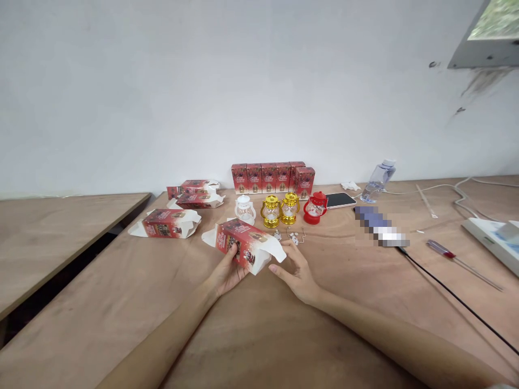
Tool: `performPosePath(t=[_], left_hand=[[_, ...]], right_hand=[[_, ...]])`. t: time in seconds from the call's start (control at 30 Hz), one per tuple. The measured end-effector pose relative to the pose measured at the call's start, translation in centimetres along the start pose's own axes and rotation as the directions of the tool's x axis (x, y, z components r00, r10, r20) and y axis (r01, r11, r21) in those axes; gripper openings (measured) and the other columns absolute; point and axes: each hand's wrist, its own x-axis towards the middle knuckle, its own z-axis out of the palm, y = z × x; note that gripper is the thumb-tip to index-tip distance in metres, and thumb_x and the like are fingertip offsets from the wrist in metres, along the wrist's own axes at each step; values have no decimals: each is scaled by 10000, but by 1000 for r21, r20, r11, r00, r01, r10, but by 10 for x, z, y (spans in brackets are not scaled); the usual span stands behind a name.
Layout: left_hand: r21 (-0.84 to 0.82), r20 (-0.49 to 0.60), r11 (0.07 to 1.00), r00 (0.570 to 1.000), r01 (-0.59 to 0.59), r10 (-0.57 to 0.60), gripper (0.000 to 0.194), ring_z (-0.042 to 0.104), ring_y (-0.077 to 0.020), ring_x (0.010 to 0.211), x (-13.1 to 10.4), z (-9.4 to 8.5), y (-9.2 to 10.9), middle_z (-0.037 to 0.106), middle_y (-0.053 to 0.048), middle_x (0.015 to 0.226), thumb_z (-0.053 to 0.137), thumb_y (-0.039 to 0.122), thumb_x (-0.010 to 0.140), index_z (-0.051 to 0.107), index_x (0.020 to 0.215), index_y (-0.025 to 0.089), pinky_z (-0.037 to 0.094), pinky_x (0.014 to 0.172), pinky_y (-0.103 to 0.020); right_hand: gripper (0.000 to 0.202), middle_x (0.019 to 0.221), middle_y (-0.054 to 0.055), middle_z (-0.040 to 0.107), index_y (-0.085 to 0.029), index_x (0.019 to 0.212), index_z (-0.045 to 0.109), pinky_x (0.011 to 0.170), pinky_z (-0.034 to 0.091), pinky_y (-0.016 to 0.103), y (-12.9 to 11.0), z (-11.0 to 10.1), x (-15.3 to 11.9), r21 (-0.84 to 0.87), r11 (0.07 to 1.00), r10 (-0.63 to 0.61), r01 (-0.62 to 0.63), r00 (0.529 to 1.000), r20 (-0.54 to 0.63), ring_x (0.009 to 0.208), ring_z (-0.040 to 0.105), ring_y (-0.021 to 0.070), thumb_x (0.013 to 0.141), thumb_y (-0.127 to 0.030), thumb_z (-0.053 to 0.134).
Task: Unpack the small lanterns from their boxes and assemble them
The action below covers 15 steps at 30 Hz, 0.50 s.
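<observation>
My left hand grips a red printed carton from below, thumb on its front face. The carton is tilted above the table, with white flaps standing out at both ends. At its right end is my right hand, thumb and fingers apart beside a white flap; the fingertips are partly behind it, and I cannot tell whether they touch. Just behind the carton stand a white mini lantern, two gold lanterns and a red lantern. Small metallic-looking pieces lie in front of the gold ones.
More open-flapped cartons lie at the left. Several closed red boxes stand along the wall. Rightward are a phone, a water bottle, a pixelated object with a black cable, a screwdriver and a white power strip.
</observation>
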Motion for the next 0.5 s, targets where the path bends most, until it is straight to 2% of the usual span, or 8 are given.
performPosePath(t=[0.2, 0.33, 0.5], left_hand=[[23, -39, 1000, 999, 6, -5, 340, 620, -201, 1030, -3, 9, 0, 676, -108, 1049, 513, 343, 877, 544, 1122, 109, 475, 952, -339], [20, -73, 1000, 997, -24, 26, 225, 642, -194, 977, -5, 12, 0, 695, -99, 977, 496, 255, 886, 573, 1042, 112, 478, 949, -347], [-23, 14, 997, 997, -71, 71, 132, 663, -197, 912, -6, 11, -1, 711, -74, 922, 564, 157, 818, 608, 940, 135, 485, 940, -361]], right_hand=[[141, 925, 35, 463, -232, 883, 589, 853, 423, 329, -2, 1, 0, -59, 998, -18, 20, 999, 33, 919, 486, 183, 802, -347, 596], [190, 940, 36, 479, -227, 912, 553, 845, 432, 328, -1, 2, 1, -64, 998, 0, 2, 1000, 29, 925, 493, 184, 787, -356, 615], [268, 941, 36, 497, -220, 939, 562, 819, 444, 322, 5, 3, 1, -22, 1000, -4, 3, 1000, -25, 896, 502, 183, 748, -382, 658]])
